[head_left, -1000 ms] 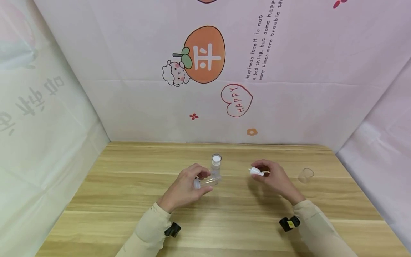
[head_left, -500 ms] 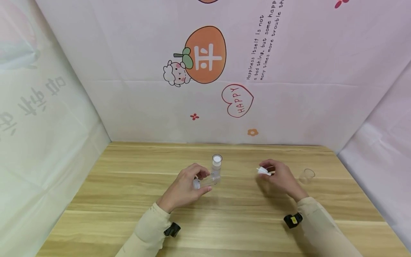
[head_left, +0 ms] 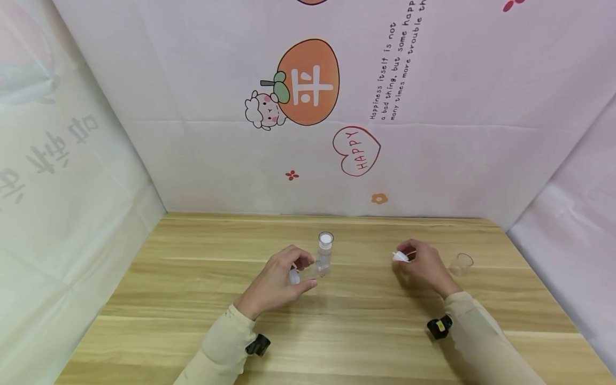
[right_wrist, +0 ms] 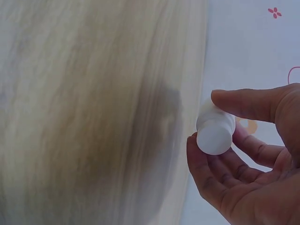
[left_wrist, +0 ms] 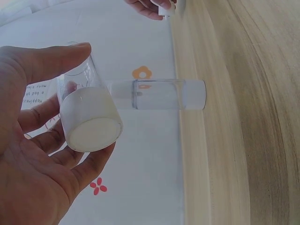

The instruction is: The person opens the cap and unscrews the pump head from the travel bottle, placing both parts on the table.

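My left hand (head_left: 279, 278) grips a clear bottle (left_wrist: 91, 110) with a thick white base, thumb on one side and fingers on the other. In the head view the bottle lies on its side, its base toward my palm and its clear end toward the right. Off to the right, my right hand (head_left: 425, 269) pinches a white pump head (head_left: 400, 256) between thumb and fingertips. The pump's rounded white end (right_wrist: 214, 137) faces the right wrist camera. Just beyond the left fingers, a second clear bottle (head_left: 325, 249) with a white top stands upright on the table.
A clear cap (head_left: 461, 264) stands on the wooden table (head_left: 202, 331) to the right of my right hand. A printed cloth (head_left: 216, 171) rises behind the table's far edge, with more cloth along both sides.
My right hand has drawn away to the right with the pump head, widening the gap between the hands. The left hand and its bottle stay almost where they were.
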`<move>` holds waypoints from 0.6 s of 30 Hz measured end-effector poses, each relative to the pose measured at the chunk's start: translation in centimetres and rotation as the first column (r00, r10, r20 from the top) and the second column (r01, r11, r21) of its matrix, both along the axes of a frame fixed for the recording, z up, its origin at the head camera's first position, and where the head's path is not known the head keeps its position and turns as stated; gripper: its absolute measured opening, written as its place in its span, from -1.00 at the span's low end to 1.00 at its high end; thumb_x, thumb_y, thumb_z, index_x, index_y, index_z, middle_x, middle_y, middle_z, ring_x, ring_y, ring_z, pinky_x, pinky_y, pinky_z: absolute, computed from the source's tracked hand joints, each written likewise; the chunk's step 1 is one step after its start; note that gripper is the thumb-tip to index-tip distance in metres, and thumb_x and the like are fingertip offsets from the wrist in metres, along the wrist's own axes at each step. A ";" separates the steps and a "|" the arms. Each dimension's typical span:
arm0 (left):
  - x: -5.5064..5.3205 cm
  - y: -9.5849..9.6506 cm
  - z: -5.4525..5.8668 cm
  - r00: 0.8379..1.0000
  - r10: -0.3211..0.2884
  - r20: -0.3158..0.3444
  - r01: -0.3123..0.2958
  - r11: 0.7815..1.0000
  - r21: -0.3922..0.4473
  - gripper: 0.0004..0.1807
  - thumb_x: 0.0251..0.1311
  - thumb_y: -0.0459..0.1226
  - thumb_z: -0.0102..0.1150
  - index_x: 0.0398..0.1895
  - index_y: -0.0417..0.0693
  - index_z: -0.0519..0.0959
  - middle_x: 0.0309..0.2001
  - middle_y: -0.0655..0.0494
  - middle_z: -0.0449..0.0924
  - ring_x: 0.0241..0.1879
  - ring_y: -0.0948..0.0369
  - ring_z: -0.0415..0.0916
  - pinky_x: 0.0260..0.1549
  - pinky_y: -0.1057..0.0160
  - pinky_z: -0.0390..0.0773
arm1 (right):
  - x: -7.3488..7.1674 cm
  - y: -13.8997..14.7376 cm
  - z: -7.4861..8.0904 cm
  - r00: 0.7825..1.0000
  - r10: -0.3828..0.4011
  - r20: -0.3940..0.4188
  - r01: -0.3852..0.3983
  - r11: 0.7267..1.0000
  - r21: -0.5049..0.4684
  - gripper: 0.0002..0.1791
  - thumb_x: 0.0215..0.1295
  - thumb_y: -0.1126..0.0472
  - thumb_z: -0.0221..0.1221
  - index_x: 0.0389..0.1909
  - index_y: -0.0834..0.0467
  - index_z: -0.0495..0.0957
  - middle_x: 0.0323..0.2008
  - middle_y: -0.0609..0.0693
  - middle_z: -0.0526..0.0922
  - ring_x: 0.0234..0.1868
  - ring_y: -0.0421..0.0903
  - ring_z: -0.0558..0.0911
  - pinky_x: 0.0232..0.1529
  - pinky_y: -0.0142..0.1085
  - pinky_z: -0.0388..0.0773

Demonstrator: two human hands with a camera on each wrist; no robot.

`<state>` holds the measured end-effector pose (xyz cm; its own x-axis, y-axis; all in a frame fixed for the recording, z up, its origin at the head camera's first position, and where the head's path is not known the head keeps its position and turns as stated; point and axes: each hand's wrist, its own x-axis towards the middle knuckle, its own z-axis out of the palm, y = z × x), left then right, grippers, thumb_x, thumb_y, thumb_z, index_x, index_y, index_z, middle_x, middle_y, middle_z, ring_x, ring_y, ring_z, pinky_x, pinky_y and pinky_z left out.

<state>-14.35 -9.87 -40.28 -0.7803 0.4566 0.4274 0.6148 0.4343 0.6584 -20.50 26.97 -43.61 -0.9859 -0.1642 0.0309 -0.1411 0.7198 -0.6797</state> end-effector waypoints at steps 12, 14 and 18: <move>0.0 -0.1 0.2 1.000 0.014 0.009 -0.014 1.000 -0.004 -0.63 0.10 -0.31 0.53 -0.06 -0.10 0.58 -0.15 0.16 0.58 -0.17 0.08 0.59 -0.16 0.20 0.63 | -0.5 0.8 -0.4 1.000 -0.018 0.016 0.017 0.998 0.067 -0.64 0.17 0.35 0.42 -0.08 0.41 0.55 -0.19 0.26 0.66 -0.15 0.17 0.66 -0.12 0.02 0.61; 0.0 -0.1 0.2 1.000 0.013 0.008 -0.013 1.000 -0.002 -0.63 0.11 -0.31 0.52 -0.06 -0.10 0.58 -0.15 0.15 0.58 -0.17 0.08 0.59 -0.16 0.20 0.63 | -0.5 0.9 -0.5 1.000 -0.025 0.018 0.024 0.997 0.072 -0.64 0.16 0.35 0.42 -0.08 0.41 0.55 -0.19 0.26 0.66 -0.15 0.16 0.65 -0.13 0.01 0.61; 0.0 -0.1 0.2 1.000 0.014 0.010 -0.014 1.000 0.001 -0.63 0.10 -0.31 0.53 -0.06 -0.10 0.58 -0.15 0.16 0.58 -0.17 0.07 0.59 -0.17 0.21 0.63 | -0.6 1.1 -0.7 0.999 -0.039 0.025 0.036 0.995 0.089 -0.65 0.18 0.34 0.41 -0.08 0.39 0.55 -0.18 0.26 0.66 -0.15 0.14 0.65 -0.14 0.00 0.61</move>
